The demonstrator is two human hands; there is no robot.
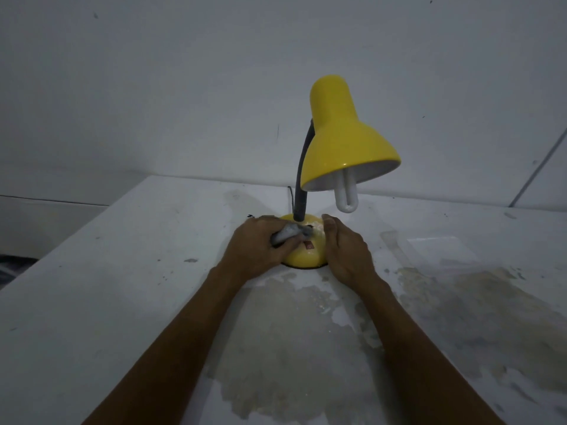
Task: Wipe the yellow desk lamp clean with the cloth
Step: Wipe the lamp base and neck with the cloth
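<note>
On the stained, patchy white worktop (306, 348) the yellow desk lamp (343, 139) is stood near the far edge, its glossy bell-shaped shade tilted over a white folded-tube bulb (346, 194) and carried on a dark, curved flexible neck (302, 179). A crumpled grey cloth (75, 235) is gripped in the closed left hand (260, 246) and pressed against the smooth domed base (306, 253). The right hand (345, 250) is laid flat and open against the base's right side, with nothing held.

Both forearms reached forward, bare. The left hand (256, 248) was curled into a closed grip; the right hand (345, 250) lay flat, fingers together.
</note>
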